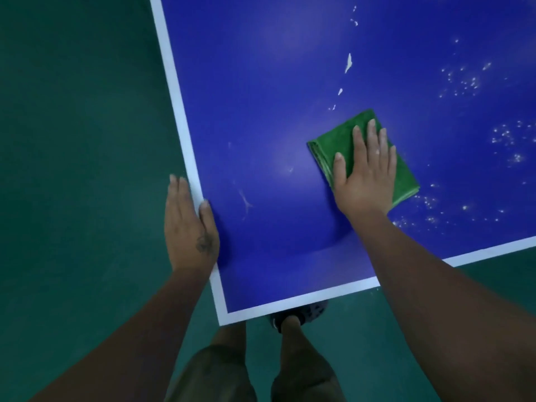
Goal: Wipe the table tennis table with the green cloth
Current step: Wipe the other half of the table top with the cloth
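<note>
Blue white-edged tabletop point(261, 111) over green floor point(72, 140): right hand point(366, 175) presses folded green cloth point(333, 143) near the corner, fingers point(372, 132) straight; left hand point(190, 227) flat along the side edge.

1. The right hand point(366, 175) presses flat on the folded green cloth point(374, 158) on the blue surface point(261, 111).
2. The left hand point(188, 227) rests at the surface's white-lined side edge.
3. White specks point(464, 82) dot the surface.

Table point(261, 111) cut top, right; right hand point(365, 175) covers cloth point(330, 146) middle.
</note>
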A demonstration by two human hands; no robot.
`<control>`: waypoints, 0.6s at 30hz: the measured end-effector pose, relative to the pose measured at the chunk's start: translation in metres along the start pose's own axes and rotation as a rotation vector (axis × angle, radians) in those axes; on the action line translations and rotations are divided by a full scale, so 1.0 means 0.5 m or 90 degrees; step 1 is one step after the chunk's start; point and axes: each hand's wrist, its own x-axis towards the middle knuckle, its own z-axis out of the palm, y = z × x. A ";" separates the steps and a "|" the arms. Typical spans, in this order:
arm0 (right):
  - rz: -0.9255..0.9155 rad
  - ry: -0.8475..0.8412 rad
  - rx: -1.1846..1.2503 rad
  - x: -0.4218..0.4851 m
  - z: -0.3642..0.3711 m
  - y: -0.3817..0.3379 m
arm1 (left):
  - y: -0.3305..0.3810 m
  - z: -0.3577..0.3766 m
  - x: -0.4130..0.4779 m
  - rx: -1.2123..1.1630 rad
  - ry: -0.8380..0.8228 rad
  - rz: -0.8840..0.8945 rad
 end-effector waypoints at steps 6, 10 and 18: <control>0.058 -0.026 -0.037 -0.039 0.006 -0.071 | 0.005 0.020 -0.143 -0.139 -0.031 -0.313; 0.090 -0.023 -0.036 -0.076 0.027 -0.190 | -0.024 0.024 -0.133 -0.181 -0.050 -0.266; -0.178 -0.093 0.058 -0.182 0.074 -0.470 | -0.142 -0.066 -0.090 -0.323 0.035 -0.306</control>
